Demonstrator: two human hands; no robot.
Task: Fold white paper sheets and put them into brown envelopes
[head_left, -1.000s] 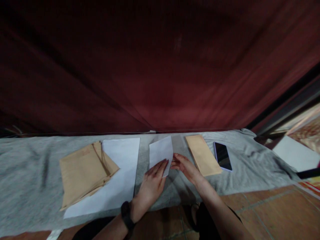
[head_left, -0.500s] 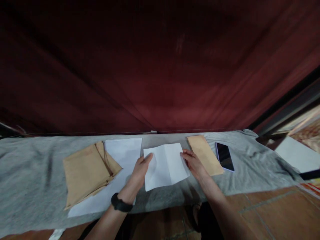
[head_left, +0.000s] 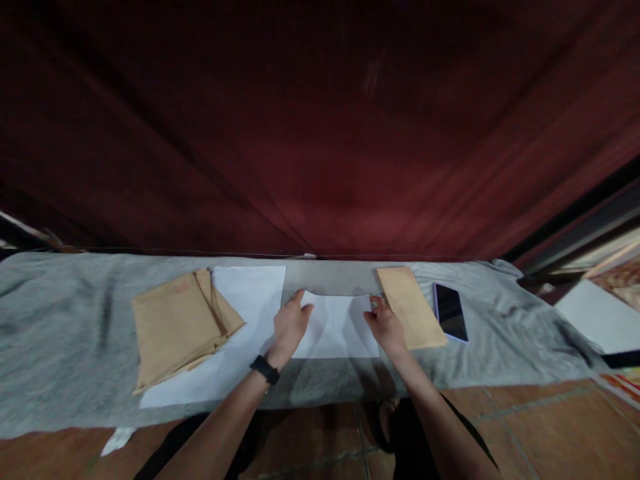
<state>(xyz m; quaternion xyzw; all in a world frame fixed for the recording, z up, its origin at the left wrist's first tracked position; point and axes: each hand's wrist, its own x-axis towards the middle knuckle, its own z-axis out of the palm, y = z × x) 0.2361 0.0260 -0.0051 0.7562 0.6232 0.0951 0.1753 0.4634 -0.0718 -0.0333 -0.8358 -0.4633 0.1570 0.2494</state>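
Observation:
A white sheet of paper (head_left: 340,328) lies in front of me on the grey cloth, its far edge slightly raised and bowed between my hands. My left hand (head_left: 290,327) pinches the far left corner between thumb and fingers; a dark watch (head_left: 265,369) is on that wrist. At the far right corner, my right hand (head_left: 387,328) grips the paper the same way. A single brown envelope (head_left: 413,308) lies just right of my right hand. To the left, a stack of brown envelopes (head_left: 175,327) rests partly over larger white sheets (head_left: 255,293).
A phone with a purple case (head_left: 451,312) lies right of the single envelope. Grey cloth (head_left: 55,340) covers the long surface, backed by a dark red fabric wall (head_left: 320,133). At far right is a white panel (head_left: 600,317). Tiled floor (head_left: 550,427) shows below.
The paper, seen with a centre crease and tilted before, now lies flatter and straighter. Both hands have shifted to its far corners, with the left hand moving up.

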